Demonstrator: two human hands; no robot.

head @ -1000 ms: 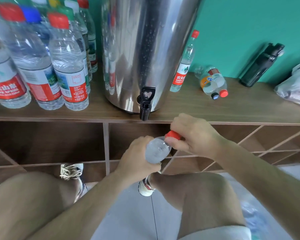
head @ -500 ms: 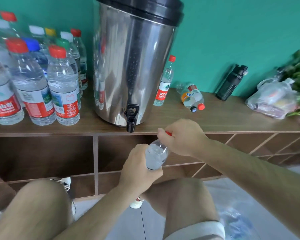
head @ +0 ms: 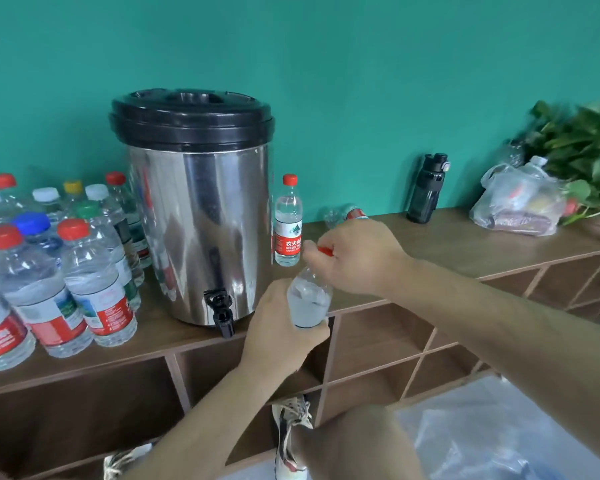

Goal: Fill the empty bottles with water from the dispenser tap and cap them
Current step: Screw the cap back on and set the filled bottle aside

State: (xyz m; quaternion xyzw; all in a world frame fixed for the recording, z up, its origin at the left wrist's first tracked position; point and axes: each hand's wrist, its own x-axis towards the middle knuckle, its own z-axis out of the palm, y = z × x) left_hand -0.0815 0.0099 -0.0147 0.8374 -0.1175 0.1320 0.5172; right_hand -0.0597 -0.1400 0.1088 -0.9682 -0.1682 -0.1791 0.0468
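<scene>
Head view | left hand (head: pixel 278 336) grips clear water-filled plastic bottle (head: pixel 308 303) | right hand (head: pixel 352 258) pinches its red cap (head: pixel 325 251) | steel dispenser's black tap (head: pixel 220 311) just left

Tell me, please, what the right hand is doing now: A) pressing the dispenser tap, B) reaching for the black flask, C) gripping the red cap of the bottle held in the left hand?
C: the right hand curls round the red cap on the bottle that the left hand holds, away from the tap.
</scene>
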